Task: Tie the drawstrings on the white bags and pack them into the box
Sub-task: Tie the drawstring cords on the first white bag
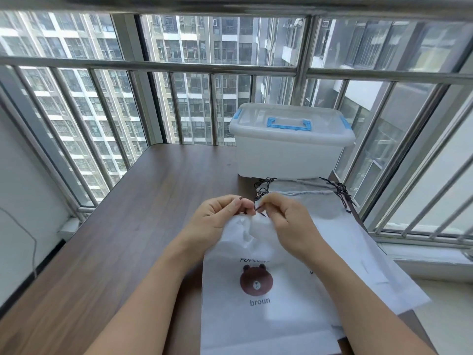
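A white drawstring bag (pixel 258 313) printed with a brown bear lies flat on the table in front of me, its gathered mouth pointing away. My left hand (pixel 217 217) and my right hand (pixel 284 216) pinch the dark drawstring (pixel 257 208) at the bag's mouth, fingertips nearly touching. More white bags (pixel 345 226) are stacked to the right, partly under the first one, with dark cords (pixel 341 192) at their far ends. The translucent plastic box (pixel 289 152) with a blue handle stands beyond them, its lid shut.
The brown wooden table (pixel 128 226) stretches left of the bags. Metal window bars (pixel 179 70) and glass enclose the far and right sides. A white sill (pixel 440 267) runs along the right, and a thin cable (pixel 33 247) hangs on the left wall.
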A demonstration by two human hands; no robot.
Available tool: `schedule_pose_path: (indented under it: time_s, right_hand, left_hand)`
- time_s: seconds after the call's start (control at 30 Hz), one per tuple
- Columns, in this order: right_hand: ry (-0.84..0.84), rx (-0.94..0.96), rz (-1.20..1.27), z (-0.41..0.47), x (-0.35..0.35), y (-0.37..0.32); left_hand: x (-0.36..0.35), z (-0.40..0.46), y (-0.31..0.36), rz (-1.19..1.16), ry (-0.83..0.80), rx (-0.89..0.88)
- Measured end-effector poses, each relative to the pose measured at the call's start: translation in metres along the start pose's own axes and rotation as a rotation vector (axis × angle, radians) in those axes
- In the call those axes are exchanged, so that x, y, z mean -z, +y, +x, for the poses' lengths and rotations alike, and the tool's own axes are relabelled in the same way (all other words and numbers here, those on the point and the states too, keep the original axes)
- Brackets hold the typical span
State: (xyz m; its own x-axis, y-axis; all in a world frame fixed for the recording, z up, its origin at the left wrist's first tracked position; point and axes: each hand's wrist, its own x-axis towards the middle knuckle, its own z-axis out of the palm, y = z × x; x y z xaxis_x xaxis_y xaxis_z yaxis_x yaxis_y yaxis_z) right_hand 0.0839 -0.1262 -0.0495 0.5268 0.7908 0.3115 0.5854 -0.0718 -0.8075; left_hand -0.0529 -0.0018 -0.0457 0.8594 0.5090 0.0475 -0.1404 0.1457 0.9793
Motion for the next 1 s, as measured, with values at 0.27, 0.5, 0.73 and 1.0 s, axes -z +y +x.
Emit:
schedule_pose_path:
  time_s: [0.27, 0.5, 0.73, 1.0]
  right_hand:
    - [-0.11, -0.268, 0.291, -0.002, 0.009, -0.017]
    - [-0.023, 0.081, 0.085, -0.004, 0.012, -0.008]
    - [0.012, 0.085, -0.026, -0.006, 0.008, -0.005]
    - [0.017, -0.466, 0.734, 0.0, -0.004, -0.017]
  left_hand:
    - [-0.003, 0.001, -0.005, 0.117, 0.063, -0.036]
    - [-0.002, 0.002, -0.011, 0.256, -0.103, -0.081]
    - [-0.001, 0.003, -0.015, 0.468, -0.173, -0.081]
    - [-0.008, 0.005, -0.014, 0.218, -0.067, -0.053]
